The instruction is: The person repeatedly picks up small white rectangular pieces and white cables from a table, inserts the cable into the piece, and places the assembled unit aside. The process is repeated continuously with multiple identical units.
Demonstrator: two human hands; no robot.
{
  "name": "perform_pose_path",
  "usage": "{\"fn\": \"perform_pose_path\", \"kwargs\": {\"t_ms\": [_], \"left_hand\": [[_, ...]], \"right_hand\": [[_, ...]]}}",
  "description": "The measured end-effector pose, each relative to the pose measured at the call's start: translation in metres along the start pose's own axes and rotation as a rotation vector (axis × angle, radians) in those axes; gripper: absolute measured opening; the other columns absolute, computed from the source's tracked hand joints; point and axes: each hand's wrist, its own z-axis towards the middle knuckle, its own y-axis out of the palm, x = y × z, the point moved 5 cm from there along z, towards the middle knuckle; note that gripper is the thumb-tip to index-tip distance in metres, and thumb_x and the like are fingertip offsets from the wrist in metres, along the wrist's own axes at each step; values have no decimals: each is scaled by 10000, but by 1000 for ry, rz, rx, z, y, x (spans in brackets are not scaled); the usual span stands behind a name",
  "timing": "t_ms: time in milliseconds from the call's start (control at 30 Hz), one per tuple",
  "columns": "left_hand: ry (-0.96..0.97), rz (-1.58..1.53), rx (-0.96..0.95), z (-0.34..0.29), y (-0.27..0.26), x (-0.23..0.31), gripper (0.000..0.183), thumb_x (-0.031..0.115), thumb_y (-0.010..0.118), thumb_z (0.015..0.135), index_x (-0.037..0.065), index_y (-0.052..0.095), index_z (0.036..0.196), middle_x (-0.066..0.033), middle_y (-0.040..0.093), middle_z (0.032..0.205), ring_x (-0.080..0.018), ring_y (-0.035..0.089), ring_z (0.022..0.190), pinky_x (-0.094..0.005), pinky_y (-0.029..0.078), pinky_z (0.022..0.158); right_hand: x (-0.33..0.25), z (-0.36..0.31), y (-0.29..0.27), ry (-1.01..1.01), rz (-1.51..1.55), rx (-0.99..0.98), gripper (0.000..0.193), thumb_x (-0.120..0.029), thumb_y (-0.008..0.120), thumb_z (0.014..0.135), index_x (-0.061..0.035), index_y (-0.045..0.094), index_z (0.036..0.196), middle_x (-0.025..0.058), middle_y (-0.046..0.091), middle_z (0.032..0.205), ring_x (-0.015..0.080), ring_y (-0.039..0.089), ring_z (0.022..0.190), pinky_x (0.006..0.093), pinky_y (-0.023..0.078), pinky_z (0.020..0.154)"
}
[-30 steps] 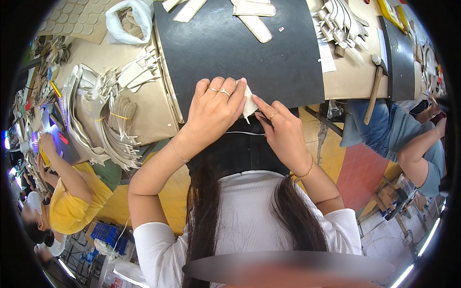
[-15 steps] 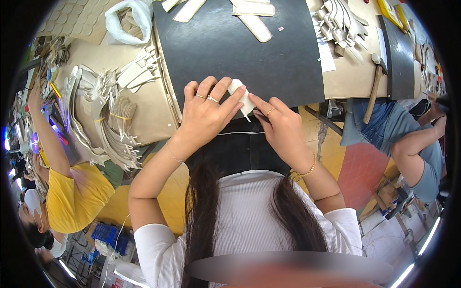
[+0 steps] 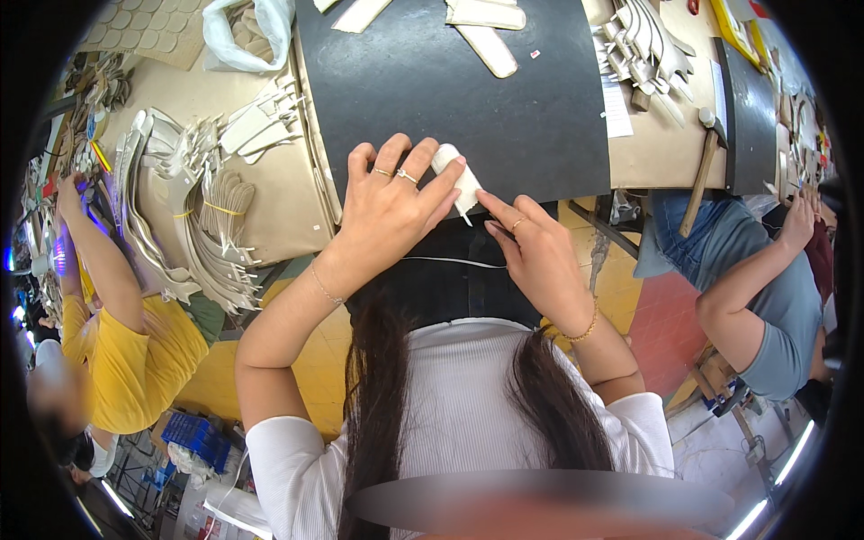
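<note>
A small cream-coloured piece (image 3: 457, 178), rounded at its far end with a narrow tail at the near one, is at the near edge of a black mat. It looks like leather or padded fabric. My left hand (image 3: 389, 193) grips it, the thumb pressed on its face and the other fingers curled beside it. From the right, my right hand (image 3: 538, 247) reaches its index fingertip to the piece's lower right edge; thumb and index stand apart, with nothing visible between them. Similar cream pieces (image 3: 486, 45) lie farther back on the black mat (image 3: 405, 90).
To the left are bundled cream strips (image 3: 202, 243), a tied stack (image 3: 227, 209) and a white plastic bag (image 3: 216, 40) of beige pieces. On the right lie more curved strips (image 3: 643, 45) and a hammer (image 3: 702, 175). Co-workers sit on both sides, one in a yellow shirt (image 3: 135, 360).
My right thumb has come away from the piece's lower end, while the index finger stays at its edge. My left hand keeps its hold. The view has shifted slightly.
</note>
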Motion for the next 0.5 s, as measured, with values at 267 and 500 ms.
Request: {"fn": "perform_pose_path", "kwargs": {"t_ms": [267, 500], "left_hand": [[-43, -82, -10, 5, 3, 0, 317, 279, 785, 859, 175, 738, 1156, -49, 609, 1192, -263, 527, 1117, -462, 392, 915], [-143, -179, -57, 15, -1, -4, 373, 247, 800, 834, 116, 702, 1170, -63, 598, 1140, -267, 547, 1076, -424, 412, 906]], "right_hand": [[12, -9, 11, 86, 19, -61, 440, -63, 703, 923, -128, 670, 1357, 128, 551, 871, 337, 648, 733, 432, 532, 648], [16, -32, -8, 9, 25, 63, 486, -71, 689, 945, -171, 622, 1416, 106, 629, 1036, 283, 684, 849, 390, 558, 744]]}}
